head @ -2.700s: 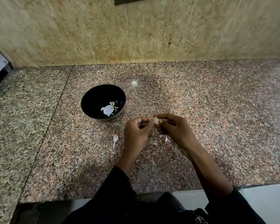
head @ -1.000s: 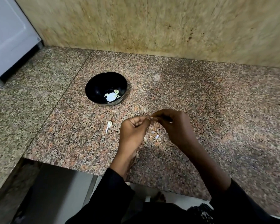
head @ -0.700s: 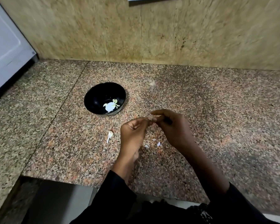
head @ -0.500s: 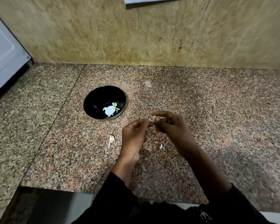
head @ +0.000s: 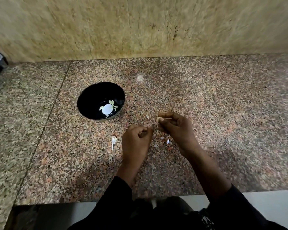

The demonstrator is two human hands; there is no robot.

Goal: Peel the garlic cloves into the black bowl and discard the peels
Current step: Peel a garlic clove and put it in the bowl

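The black bowl [head: 88, 103] stands on the granite counter, left of and beyond my hands, with a white flower-shaped patch on its bottom. My right hand [head: 176, 128] pinches a pale garlic clove [head: 158, 120] between thumb and forefinger, just above the counter. My left hand [head: 136, 140] is a little nearer and to the left, fingers curled, thumb and forefinger tips pinched together on what looks like a small scrap of peel [head: 152, 128]. There is a small gap between the two hands.
Loose peels lie on the counter: a larger white one [head: 113, 141] left of my left hand, small bits [head: 167, 141] between my wrists, another [head: 147, 116] near the bowl. The tiled wall [head: 140, 27] rises behind. The counter's front edge [head: 106, 202] runs close to my body.
My hands were joined on the clove; they have now drawn apart, the left moving down and left while the right keeps the clove. The camera view has shifted.
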